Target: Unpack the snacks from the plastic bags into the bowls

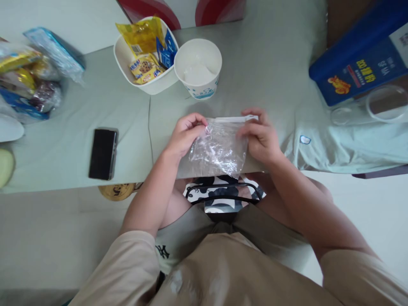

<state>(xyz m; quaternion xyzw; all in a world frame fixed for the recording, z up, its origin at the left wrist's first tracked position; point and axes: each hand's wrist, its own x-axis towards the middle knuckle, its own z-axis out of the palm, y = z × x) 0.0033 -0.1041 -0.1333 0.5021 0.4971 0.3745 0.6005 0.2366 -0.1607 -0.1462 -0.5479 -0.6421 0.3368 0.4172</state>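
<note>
Head view shows a bag [219, 148] at the centre of the frame, held over the near edge of the counter [63, 127]. Its zip strip [231, 120] runs left to right along the side facing the top of the frame, and its bottom points down-frame toward the person's lap. It looks about as wide as it is deep, so I cannot tell its long axis. The bag is clear, crinkled plastic with bright glints and a white strip at the mouth; whether anything is inside cannot be told. The left hand [186, 134] is pinched on the upper left corner and the right hand [261, 136] is pinched on the upper right corner, the two set apart by the bag's width. Above the left hand, a white square bowl [121, 59] holds yellow and blue snack packets [143, 38]. Just to its right stands a paper cup [204, 89], white inside, contents unclear. A dark phone [103, 154] lies flat at centre left, and a blue box [357, 63] sits at upper right.
</note>
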